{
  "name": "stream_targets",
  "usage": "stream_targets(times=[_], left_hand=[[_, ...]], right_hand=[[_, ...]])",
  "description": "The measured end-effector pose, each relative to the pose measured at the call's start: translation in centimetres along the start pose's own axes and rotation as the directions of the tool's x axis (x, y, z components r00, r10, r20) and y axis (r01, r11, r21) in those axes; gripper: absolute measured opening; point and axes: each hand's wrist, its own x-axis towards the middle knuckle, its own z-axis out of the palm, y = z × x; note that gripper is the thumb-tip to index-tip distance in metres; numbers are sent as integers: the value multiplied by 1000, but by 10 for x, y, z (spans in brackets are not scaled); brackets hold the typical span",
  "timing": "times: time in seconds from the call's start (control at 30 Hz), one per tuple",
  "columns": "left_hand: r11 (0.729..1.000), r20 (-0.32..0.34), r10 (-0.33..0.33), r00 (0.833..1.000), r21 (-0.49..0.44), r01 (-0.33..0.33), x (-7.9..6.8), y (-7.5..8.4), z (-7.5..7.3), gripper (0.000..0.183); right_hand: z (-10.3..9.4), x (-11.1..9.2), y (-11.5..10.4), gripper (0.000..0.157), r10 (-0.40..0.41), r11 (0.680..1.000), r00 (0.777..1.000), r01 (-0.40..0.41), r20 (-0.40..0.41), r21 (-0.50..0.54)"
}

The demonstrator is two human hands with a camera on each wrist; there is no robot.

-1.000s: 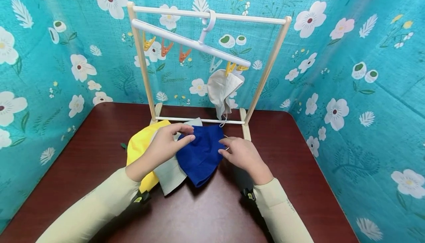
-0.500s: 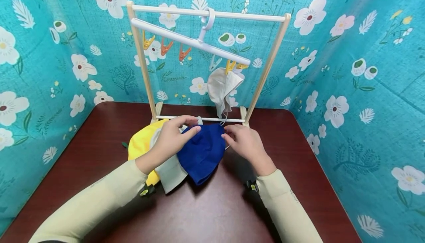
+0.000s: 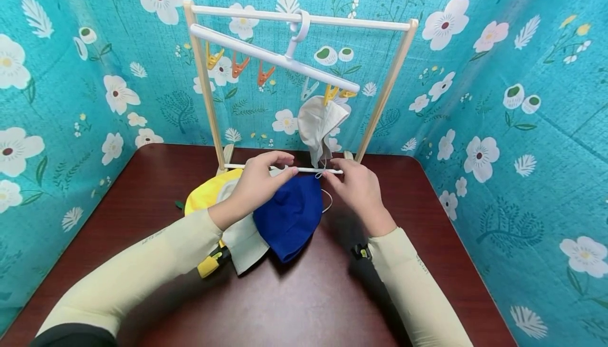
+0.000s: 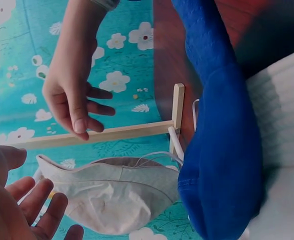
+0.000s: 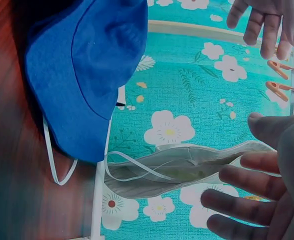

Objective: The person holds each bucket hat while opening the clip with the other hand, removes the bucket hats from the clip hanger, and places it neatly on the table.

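Note:
My left hand (image 3: 258,178) is raised over the far edge of a blue bucket hat (image 3: 292,220), fingers relaxed and holding nothing. Across from it, my right hand (image 3: 358,186) hovers beside the lower bar, its loosely bent fingers also bare in both wrist views. Between and beyond the hands hangs a cream hat (image 5: 187,172) with a thin cord, pinned by a yellow clip (image 3: 330,95) to a white hanger (image 3: 275,59). The blue hat overlaps a pale grey hat (image 3: 244,247), which partly covers a yellow hat (image 3: 204,194) on the table.
A wooden rack (image 3: 387,91) carries the hanger, which tilts down to the right. On its left half hang a yellow clip (image 3: 214,58) and orange clips (image 3: 264,75). A flowered teal cloth (image 3: 518,152) surrounds the dark red table (image 3: 304,305).
Both hands have moved forward and up, from the blue hat's sides toward the hanging cream hat. The hats on the table and the hanger keep their places.

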Motion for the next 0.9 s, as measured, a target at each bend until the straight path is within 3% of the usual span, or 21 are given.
stream_targets(times=[0.23, 0.9], left_hand=[[1000, 5, 4, 1000, 15, -5, 15, 6, 2, 31], [995, -43, 28, 999, 92, -24, 55, 23, 5, 38]], right_hand=[[2, 12, 2, 50, 55, 998, 998, -55, -16, -18], [24, 45, -2, 75, 217, 975, 974, -214, 65, -55]])
